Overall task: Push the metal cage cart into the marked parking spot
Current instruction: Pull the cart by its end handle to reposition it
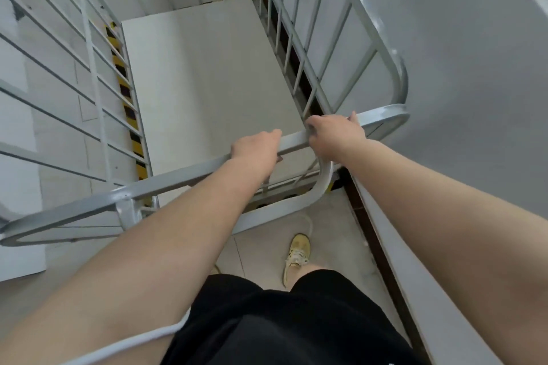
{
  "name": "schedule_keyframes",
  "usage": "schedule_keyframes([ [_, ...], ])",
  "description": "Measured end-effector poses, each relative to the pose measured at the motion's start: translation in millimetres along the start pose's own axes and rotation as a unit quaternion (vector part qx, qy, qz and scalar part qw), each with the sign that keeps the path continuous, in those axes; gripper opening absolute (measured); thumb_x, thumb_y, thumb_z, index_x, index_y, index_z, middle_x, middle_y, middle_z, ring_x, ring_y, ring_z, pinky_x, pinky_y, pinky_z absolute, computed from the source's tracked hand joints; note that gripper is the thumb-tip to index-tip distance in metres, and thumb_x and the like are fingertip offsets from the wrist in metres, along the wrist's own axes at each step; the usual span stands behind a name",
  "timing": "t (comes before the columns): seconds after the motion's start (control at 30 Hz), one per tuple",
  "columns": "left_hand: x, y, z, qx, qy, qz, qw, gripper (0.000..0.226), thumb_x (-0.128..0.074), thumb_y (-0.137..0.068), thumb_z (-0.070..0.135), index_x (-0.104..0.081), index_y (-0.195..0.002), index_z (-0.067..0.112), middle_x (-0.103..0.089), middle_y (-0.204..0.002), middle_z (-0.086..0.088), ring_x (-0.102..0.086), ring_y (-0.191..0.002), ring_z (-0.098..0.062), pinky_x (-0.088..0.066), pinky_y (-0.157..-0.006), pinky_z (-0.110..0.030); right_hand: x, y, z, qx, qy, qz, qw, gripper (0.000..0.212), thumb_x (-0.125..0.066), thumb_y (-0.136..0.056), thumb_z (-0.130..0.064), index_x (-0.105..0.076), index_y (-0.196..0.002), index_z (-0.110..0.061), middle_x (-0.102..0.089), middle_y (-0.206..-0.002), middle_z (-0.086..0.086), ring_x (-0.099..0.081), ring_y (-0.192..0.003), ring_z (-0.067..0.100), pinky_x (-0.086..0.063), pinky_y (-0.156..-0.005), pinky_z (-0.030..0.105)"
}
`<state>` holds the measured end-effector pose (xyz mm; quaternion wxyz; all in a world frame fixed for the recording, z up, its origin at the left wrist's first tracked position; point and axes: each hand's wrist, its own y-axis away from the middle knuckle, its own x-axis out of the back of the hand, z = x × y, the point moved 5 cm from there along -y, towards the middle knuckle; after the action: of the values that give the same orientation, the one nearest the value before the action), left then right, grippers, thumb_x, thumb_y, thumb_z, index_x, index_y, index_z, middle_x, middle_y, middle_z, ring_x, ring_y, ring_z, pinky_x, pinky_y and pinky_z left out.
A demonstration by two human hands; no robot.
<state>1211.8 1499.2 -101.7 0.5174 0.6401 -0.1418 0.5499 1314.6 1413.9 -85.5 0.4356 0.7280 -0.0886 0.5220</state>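
The metal cage cart (166, 184) fills the view from above: grey tubular rails, barred sides and a pale flat floor panel inside it. My left hand (255, 148) is closed over the near top rail at its middle. My right hand (335, 135) grips the same rail further right, close to the cart's right corner. Yellow-and-black striped floor tape (124, 89) shows through the left bars, running along the cart's left side. The cart holds no load.
A grey wall (474, 83) stands tight against the cart's right side, with a dark skirting strip (382, 249) at its foot. Pale floor tiles lie under my feet; one yellow shoe (298, 255) is visible. A white cord (133, 344) crosses my lap.
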Motion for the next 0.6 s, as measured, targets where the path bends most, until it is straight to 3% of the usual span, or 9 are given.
schedule_keyframes([
  [0.07, 1, -2, 1, -0.001, -0.024, -0.004, 1.0, 0.025, -0.047, -0.098, 0.031, -0.045, -0.119, 0.018, -0.062, -0.117, -0.008, -0.061, -0.106, -0.033, -0.036, -0.067, -0.034, -7, -6, -2, 0.036, 0.031, -0.015, 0.999, 0.035, -0.051, -0.086, -0.048, -0.057, -0.109, -0.023, -0.056, -0.1, -0.002, -0.048, -0.109, 0.019, -0.005, -0.114, 0.061],
  [0.13, 2, 0, -2, -0.007, -0.036, 0.004, 0.999, 0.024, -0.044, -0.099, 0.033, -0.044, -0.119, 0.02, -0.062, -0.116, -0.007, -0.061, -0.106, -0.032, -0.036, -0.066, -0.033, -9, -10, -8, 0.07, 0.064, -0.001, 0.995, 0.041, -0.056, -0.082, -0.058, -0.057, -0.106, -0.024, -0.058, -0.102, -0.002, -0.048, -0.109, 0.019, -0.013, -0.113, 0.057],
  [0.23, 0, 1, -4, -0.014, -0.046, 0.01, 0.999, 0.025, -0.041, -0.099, 0.036, -0.042, -0.119, 0.022, -0.063, -0.113, -0.006, -0.061, -0.103, -0.031, -0.035, -0.066, -0.033, -7, -17, -9, 0.089, 0.076, 0.011, 0.993, 0.039, -0.058, -0.085, -0.054, -0.057, -0.109, -0.023, -0.063, -0.107, 0.0, -0.053, -0.107, 0.024, -0.033, -0.095, 0.039],
  [0.33, 0, 0, -7, -0.015, -0.052, 0.01, 0.999, 0.028, -0.04, -0.099, 0.04, -0.041, -0.122, 0.024, -0.065, -0.11, -0.007, -0.061, -0.102, -0.031, -0.035, -0.067, -0.033, -5, -21, -10, 0.082, 0.07, -0.006, 0.994, 0.038, -0.062, -0.085, -0.051, -0.057, -0.108, -0.022, -0.057, -0.093, 0.001, -0.049, -0.091, 0.023, -0.03, -0.081, 0.035],
  [0.5, 0, -2, -12, -0.028, -0.065, 0.004, 0.998, 0.026, -0.041, -0.098, 0.041, -0.04, -0.12, 0.026, -0.066, -0.109, -0.006, -0.061, -0.101, -0.03, -0.036, -0.068, -0.032, -5, -21, -11, 0.077, 0.067, -0.001, 0.995, 0.035, -0.063, -0.086, -0.049, -0.058, -0.106, -0.021, -0.05, -0.086, -0.001, -0.042, -0.085, 0.021, -0.026, -0.077, 0.034],
  [0.6, -1, -1, -19, -0.033, -0.07, 0.008, 0.997, 0.027, -0.041, -0.098, 0.043, -0.04, -0.12, 0.027, -0.066, -0.108, -0.005, -0.062, -0.101, -0.029, -0.037, -0.068, -0.031, -7, -19, -16, 0.079, 0.056, 0.0, 0.995, 0.034, -0.064, -0.085, -0.047, -0.059, -0.107, -0.021, -0.053, -0.088, -0.001, -0.051, -0.096, 0.023, -0.028, -0.08, 0.035],
])
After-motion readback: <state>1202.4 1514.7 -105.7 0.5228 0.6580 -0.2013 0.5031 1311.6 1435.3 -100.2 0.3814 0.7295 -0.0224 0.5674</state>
